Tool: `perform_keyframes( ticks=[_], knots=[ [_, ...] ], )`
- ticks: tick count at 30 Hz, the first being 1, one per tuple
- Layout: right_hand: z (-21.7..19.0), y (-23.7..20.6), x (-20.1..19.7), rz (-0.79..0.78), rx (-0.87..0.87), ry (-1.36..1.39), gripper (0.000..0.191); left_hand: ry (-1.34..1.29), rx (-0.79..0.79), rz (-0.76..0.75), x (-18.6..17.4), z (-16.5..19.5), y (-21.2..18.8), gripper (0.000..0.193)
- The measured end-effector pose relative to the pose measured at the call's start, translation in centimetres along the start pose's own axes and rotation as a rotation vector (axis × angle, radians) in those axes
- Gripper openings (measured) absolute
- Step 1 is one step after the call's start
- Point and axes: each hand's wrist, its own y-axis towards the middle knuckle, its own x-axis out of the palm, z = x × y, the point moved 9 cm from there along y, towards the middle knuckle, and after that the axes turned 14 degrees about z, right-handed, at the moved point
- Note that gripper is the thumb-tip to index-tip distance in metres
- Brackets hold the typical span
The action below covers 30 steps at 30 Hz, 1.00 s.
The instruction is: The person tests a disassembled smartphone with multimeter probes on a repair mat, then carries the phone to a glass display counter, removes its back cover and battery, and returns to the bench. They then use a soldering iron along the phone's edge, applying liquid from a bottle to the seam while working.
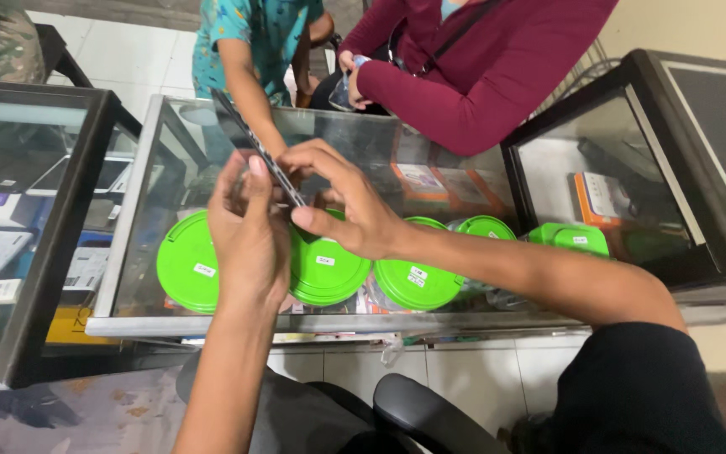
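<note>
- Glass display counter (132,227): the largest item, spanning the middle of the view. Both hands work above its top pane, so the work in hand is held in the air and not set down.
- Second glass case (632,101) at 2 o'clock and a third glass case (44,252) at 9 o'clock flank the counter; both hold boxed goods.
- Person in a maroon sleeve (481,76) at 12 to 1 o'clock leans on the far edge of the counter. A second person in a teal patterned shirt (254,34) stands at 11 o'clock, one forearm reaching down to the glass just beyond the hands. Both are close to the work area.
- Black chair (413,412) at 6 o'clock, below the forearms.
- Green round lids (186,261) in a row under the glass, from 8 to 3 o'clock, directly beneath the hands.
- Left hand (249,227): fingers closed around the lower end of the thin dark flat device (258,147), thumb laid along its face.
- Right hand (342,197): fingertips curled and pinching the near edge of the device, at centre.
- Thin dark flat device: seen edge-on, tilted toward 11 o'clock, upper end free.
- Progress, as a judgement: handling of the edge is under way; whether any layer is lifted or applied cannot be told.
</note>
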Motion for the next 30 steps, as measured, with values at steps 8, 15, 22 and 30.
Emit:
perform_keyframes(
  ticks=[8,15,22,30],
  knots=[
    [0.4,0.3,-0.9,0.175,-0.035,-0.154,0.024,0.124,0.178,-0.02,0.9,2.5,-1.3,0.071],
    [2.8,0.4,-1.2,0.21,0.265,0.001,0.031,0.238,0.234,-0.101,1.4,2.8,-2.3,0.082],
    [0.0,0.5,-1.7,0.295,-0.009,-0.221,0.041,0.216,0.204,-0.086,0.8,2.4,-1.6,0.083],
    [-4.7,-1.5,-0.9,0.325,-0.383,-0.567,0.06,0.201,0.191,-0.094,1.0,2.4,-1.5,0.084]
  ],
)
